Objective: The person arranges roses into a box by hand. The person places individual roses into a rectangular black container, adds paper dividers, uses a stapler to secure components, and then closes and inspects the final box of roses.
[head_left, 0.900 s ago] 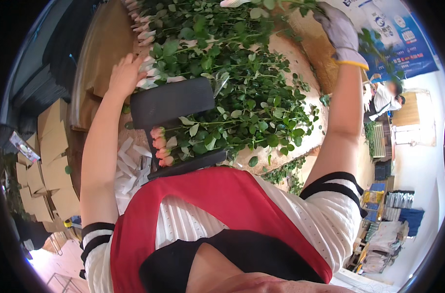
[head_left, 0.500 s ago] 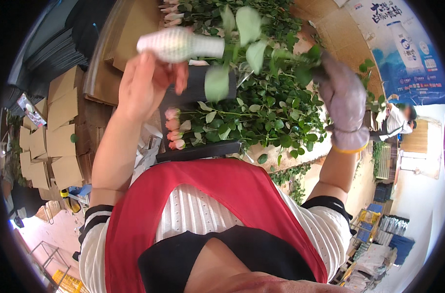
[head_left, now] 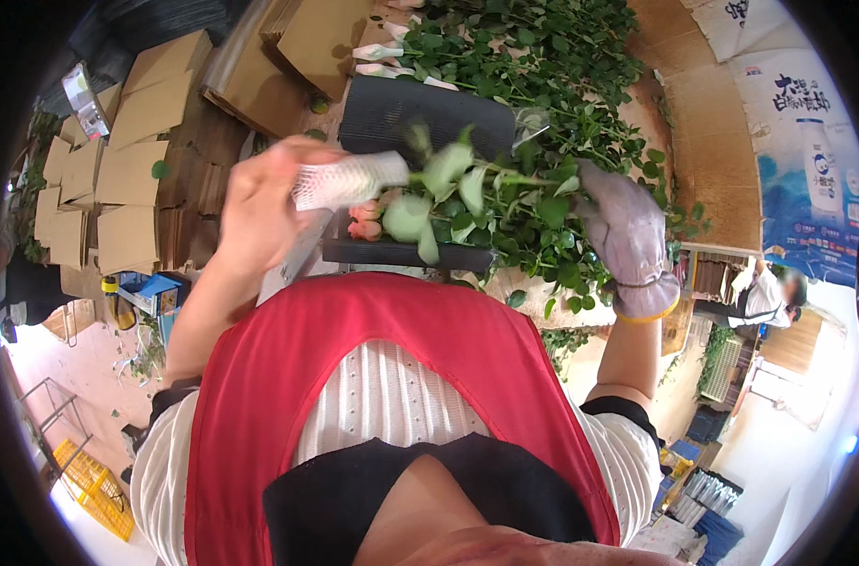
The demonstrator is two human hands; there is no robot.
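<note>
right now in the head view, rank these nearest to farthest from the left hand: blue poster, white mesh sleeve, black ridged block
1. White mesh sleeve: at the left hand, on its right
2. Black ridged block: ahead and to the right
3. Blue poster: far right

Both hands raised before the chest, well apart, each curled in a grip.
The bare left hand (head_left: 264, 203) has its fingers bent inward to the right, the tips partly hidden; the bare left forearm (head_left: 212, 307) slants up and right to its bent wrist. The right hand in a grey-purple fabric work glove (head_left: 627, 231) lies over the near edge of the pale work table (head_left: 533, 283), back toward the camera, fingers pointing up and left and closed together. The bare right forearm (head_left: 632, 354) rises nearly upright below its yellow-edged cuff (head_left: 651, 313).
</note>
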